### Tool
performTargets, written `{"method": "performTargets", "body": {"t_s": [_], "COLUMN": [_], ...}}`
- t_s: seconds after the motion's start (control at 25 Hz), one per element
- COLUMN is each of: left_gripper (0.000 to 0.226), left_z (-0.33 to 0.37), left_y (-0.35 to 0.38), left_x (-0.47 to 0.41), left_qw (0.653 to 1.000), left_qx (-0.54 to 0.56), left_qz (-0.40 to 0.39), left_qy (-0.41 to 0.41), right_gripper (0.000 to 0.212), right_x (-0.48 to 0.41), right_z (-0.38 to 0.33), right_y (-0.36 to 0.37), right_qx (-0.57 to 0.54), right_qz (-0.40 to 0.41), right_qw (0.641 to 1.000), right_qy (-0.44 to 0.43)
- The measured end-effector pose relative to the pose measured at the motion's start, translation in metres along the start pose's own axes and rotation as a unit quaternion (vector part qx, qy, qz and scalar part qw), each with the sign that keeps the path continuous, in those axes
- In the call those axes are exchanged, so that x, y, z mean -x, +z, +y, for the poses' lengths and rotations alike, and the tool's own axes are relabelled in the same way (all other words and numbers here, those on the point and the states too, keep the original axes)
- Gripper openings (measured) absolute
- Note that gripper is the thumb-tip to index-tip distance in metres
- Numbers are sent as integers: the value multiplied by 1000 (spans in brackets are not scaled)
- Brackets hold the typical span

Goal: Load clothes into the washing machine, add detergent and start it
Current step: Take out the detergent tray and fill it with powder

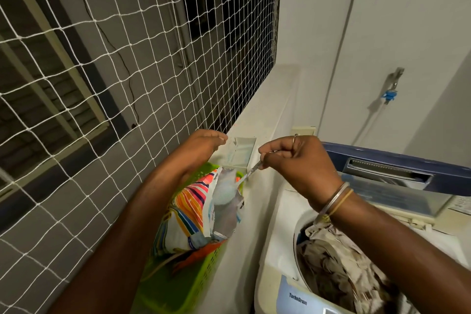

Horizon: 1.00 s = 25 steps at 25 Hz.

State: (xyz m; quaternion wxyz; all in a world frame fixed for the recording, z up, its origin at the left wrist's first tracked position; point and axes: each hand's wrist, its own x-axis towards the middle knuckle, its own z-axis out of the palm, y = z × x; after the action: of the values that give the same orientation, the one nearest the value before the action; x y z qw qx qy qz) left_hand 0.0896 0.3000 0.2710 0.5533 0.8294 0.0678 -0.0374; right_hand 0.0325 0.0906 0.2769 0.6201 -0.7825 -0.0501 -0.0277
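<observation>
A striped detergent bag (193,211) stands open in a green plastic basket (183,288) on the ledge. My right hand (295,163) is a fist around the thin handle of a spoon (251,170), whose tip dips into the bag's mouth. My left hand (204,144) hovers over the basket with its fingers curled, fingertips next to a white detergent tray (242,155) lying on the ledge; what it grips is hidden. The top-loading washing machine (275,237) sits at the lower right with its drum full of crumpled beige clothes (331,262).
The machine's blue lid (382,158) stands open behind my right wrist. A white safety net (127,58) covers the opening on the left. A tap with a blue fitting (390,94) and hose hangs on the right wall.
</observation>
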Motion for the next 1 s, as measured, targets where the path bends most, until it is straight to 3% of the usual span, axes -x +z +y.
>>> {"method": "performTargets", "body": {"t_s": [0.48, 0.64, 1.0], "left_gripper": [26, 20, 34], "left_z": [-2, -15, -21], "left_y": [8, 3, -17], "left_x": [-43, -51, -19], "left_qw": [998, 997, 995], "left_qx": [-53, -65, -81], "left_qz": [-36, -37, -45], "left_qy": [-22, -28, -20], "right_gripper": [13, 12, 24], "right_x": [-83, -124, -188], "right_z": [-9, 12, 88], "right_y": [-38, -25, 14], "right_qx": [-18, 1, 121], "right_qz": [35, 33, 4], "right_qw": [999, 998, 990], "right_qy": [23, 47, 77]}}
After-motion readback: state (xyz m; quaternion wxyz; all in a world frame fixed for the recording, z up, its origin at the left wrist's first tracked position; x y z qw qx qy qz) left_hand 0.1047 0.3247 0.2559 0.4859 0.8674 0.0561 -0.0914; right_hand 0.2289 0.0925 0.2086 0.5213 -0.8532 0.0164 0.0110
